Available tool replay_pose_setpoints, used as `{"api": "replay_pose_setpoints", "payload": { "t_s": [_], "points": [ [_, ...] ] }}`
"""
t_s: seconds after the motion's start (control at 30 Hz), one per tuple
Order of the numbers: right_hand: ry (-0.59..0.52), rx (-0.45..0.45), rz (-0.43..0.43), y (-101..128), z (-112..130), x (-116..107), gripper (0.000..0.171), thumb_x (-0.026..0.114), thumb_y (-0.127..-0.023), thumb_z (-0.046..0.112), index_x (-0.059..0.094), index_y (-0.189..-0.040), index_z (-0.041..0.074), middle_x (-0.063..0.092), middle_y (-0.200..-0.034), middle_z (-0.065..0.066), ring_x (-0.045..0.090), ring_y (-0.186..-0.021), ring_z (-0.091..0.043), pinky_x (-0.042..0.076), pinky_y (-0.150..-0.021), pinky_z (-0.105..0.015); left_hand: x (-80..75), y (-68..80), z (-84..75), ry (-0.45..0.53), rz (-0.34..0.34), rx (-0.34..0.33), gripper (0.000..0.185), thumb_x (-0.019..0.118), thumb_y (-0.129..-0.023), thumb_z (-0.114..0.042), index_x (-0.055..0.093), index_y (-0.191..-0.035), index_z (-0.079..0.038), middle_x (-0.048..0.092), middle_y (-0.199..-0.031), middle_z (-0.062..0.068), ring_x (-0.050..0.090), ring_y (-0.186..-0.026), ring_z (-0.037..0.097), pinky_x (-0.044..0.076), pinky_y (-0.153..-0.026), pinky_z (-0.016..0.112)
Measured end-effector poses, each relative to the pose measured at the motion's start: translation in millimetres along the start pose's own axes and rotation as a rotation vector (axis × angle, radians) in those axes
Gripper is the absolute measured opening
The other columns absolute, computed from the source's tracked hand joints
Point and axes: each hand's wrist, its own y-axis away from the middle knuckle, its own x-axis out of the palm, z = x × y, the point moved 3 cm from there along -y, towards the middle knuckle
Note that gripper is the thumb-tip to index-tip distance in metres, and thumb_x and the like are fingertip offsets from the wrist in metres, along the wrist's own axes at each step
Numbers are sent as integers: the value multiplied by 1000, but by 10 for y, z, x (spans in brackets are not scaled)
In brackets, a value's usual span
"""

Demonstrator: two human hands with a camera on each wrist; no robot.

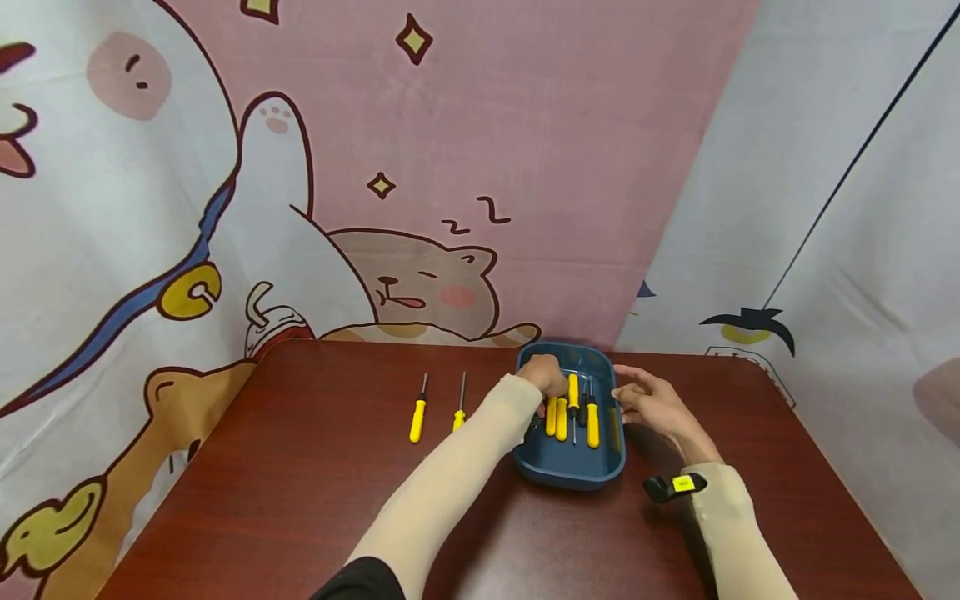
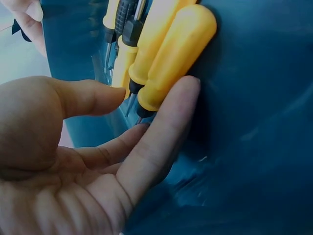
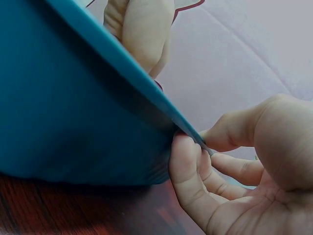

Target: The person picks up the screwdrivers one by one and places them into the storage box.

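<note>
A blue plastic bin [image 1: 567, 481] stands on the table with several yellow-handled screwdrivers [image 1: 592, 426] inside. My left hand [image 1: 545, 373] reaches into it from the left. In the left wrist view, its thumb and index finger [image 2: 161, 132] lie on either side of two yellow handles [image 2: 183, 54], near their black collars; the index fingertip is right at the nearer handle. At the bin's right side, my right hand [image 1: 660, 408] pinches the rim [image 3: 146, 88] between thumb and fingers. Two screwdrivers lie on the table left of the bin, one [image 1: 417, 419] fully visible, the other [image 1: 460, 417] partly behind my left sleeve.
The dark red-brown table [image 1: 300, 467] meets a cartoon-printed cloth [image 1: 570, 167] along its back edge, close behind the bin. A black strap device with a yellow label [image 1: 683, 483] sits on my right wrist. My left forearm crosses the table's middle.
</note>
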Motion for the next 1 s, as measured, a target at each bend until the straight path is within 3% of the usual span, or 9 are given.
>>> {"api": "replay_pose_setpoints", "payload": {
  "t_s": [0.33, 0.5, 0.73, 1.0],
  "points": [
    [4, -5, -2, 3, 19, 9, 61, 54, -103, 11, 32, -159, 7, 62, -127, -31, 67, -86, -17, 62, -73, -30, -34, 7, 12, 27, -10, 24, 52, 62, -102, -34, 51, -148, -12, 54, -141, 15, 78, -77, 24, 56, -46, 25],
    [-1, 2, -5, -4, 0, 8, 59, 54, -102, 12, 34, -158, 7, 63, -126, -30, 67, -85, -16, 62, -74, -31, -48, 60, 14, 15, -12, 97, 48, 61, -102, -33, 54, -144, -11, 58, -136, 14, 72, -76, 23, 59, -57, 27],
    [11, 4, -2, -18, -19, -2, 59, 54, -102, 12, 35, -158, 8, 62, -127, -29, 67, -87, -17, 62, -74, -30, -62, 243, -26, -63, -56, 201, 48, 64, -100, -36, 59, -141, -11, 65, -132, 7, 62, -100, 19, 56, -88, 33],
    [28, -12, 0, -8, -19, -16, 58, 52, -103, 11, 34, -158, 7, 63, -126, -28, 67, -87, -17, 62, -74, -31, -61, 369, -76, -97, -71, 243, 53, 66, -99, -40, 58, -144, -14, 63, -140, 4, 63, -111, 19, 56, -97, 36]
  ]
}}
